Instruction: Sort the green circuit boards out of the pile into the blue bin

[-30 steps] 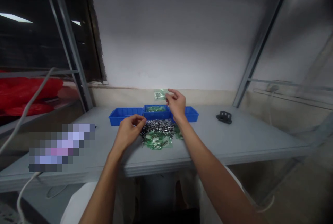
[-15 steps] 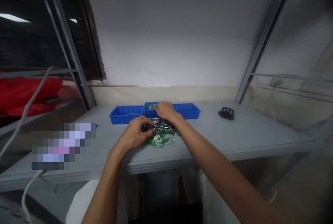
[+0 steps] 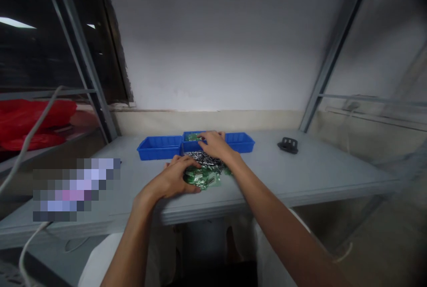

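My left hand (image 3: 176, 176) lies at the left side of a pile of small green-tinted plastic packets (image 3: 205, 177), its thumb and fingers spread around the near-left edge. Just behind the packets is a heap of thin, shiny dark metal pieces (image 3: 207, 159), too small to name exactly. Over the front of the middle blue bin (image 3: 191, 146) hovers my right hand (image 3: 215, 142), thumb and forefinger apart, with nothing visible between them. Green packets (image 3: 192, 136) show inside that bin, left of my fingers. The right hand partly hides the bin and the heap.
Blue bins stand on both sides, a left one (image 3: 159, 149) and a right one (image 3: 240, 143). A black plastic piece (image 3: 288, 145) lies farther right on the grey table (image 3: 267, 184). At left are a pixelated device (image 3: 78, 189) and a white cable (image 3: 31, 133). Metal posts frame the table.
My left hand has shifted down from the metal heap toward the green packets, and its fingers have spread wider. My right hand stays over the middle bin with its fingers more open. The view moved slightly.
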Demonstrator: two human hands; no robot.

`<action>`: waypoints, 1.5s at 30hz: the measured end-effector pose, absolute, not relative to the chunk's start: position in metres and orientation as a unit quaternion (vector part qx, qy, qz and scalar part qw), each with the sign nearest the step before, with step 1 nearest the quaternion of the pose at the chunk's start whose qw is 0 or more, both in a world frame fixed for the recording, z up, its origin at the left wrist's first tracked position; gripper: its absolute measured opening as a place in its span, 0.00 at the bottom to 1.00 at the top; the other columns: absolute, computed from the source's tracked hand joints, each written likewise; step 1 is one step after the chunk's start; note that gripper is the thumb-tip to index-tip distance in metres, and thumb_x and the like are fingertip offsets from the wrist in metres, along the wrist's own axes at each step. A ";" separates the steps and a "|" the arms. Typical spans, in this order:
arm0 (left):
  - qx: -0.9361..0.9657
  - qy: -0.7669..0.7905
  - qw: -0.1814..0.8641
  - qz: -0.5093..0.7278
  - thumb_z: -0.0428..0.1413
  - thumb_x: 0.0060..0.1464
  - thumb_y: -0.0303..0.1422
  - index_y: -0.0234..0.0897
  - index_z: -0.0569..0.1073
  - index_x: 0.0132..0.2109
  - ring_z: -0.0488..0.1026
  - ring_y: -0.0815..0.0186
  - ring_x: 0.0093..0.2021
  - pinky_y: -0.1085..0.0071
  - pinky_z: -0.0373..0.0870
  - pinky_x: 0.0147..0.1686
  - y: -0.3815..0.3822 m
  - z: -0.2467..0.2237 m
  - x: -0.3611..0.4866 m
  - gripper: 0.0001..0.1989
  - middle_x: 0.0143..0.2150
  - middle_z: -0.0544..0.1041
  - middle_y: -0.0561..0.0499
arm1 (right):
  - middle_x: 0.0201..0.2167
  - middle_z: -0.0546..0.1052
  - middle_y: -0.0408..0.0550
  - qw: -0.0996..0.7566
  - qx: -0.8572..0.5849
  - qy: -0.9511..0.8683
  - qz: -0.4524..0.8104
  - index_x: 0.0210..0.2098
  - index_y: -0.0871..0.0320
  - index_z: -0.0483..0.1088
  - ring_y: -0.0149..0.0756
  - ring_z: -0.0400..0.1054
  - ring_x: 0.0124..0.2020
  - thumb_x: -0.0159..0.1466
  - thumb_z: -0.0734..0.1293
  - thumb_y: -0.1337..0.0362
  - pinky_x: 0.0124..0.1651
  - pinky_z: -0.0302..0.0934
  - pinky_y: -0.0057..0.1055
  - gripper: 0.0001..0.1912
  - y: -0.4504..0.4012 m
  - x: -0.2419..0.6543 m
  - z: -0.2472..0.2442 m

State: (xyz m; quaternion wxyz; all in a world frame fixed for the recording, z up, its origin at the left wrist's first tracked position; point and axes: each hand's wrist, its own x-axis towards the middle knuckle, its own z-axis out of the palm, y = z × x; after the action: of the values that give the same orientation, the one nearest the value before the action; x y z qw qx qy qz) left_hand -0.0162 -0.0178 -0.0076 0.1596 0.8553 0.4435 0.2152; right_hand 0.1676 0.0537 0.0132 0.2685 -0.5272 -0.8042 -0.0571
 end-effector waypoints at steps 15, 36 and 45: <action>0.842 0.429 0.157 0.287 0.67 0.40 0.36 0.44 0.75 0.46 0.71 0.53 0.50 0.54 0.65 0.50 -0.020 -0.002 -0.012 0.22 0.48 0.77 0.46 | 0.49 0.78 0.47 0.381 -0.465 -0.792 0.108 0.47 0.49 0.75 0.43 0.68 0.53 0.64 0.66 0.66 0.57 0.58 0.44 0.13 -0.018 0.192 0.015; 0.724 0.433 0.290 0.451 0.61 0.50 0.41 0.37 0.75 0.37 0.74 0.63 0.34 0.64 0.71 0.35 -0.021 0.009 -0.006 0.12 0.33 0.78 0.48 | 0.28 0.74 0.42 0.542 -0.366 -0.612 0.444 0.38 0.55 0.76 0.32 0.69 0.31 0.54 0.72 0.71 0.40 0.65 0.33 0.12 -0.012 0.198 -0.001; 0.689 0.422 0.343 0.480 0.63 0.46 0.39 0.38 0.75 0.31 0.73 0.66 0.30 0.67 0.69 0.33 -0.017 0.006 -0.010 0.09 0.30 0.78 0.50 | 0.25 0.75 0.44 0.530 -0.372 -0.595 0.476 0.31 0.56 0.76 0.31 0.66 0.26 0.51 0.75 0.66 0.29 0.60 0.30 0.08 -0.012 0.198 -0.002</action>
State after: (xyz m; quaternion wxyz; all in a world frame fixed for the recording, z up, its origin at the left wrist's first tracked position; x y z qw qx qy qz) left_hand -0.0097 -0.0175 0.0065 0.3428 0.6885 0.4221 0.4798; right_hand 0.1985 -0.0121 -0.0022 0.5298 -0.3723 -0.5947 0.4765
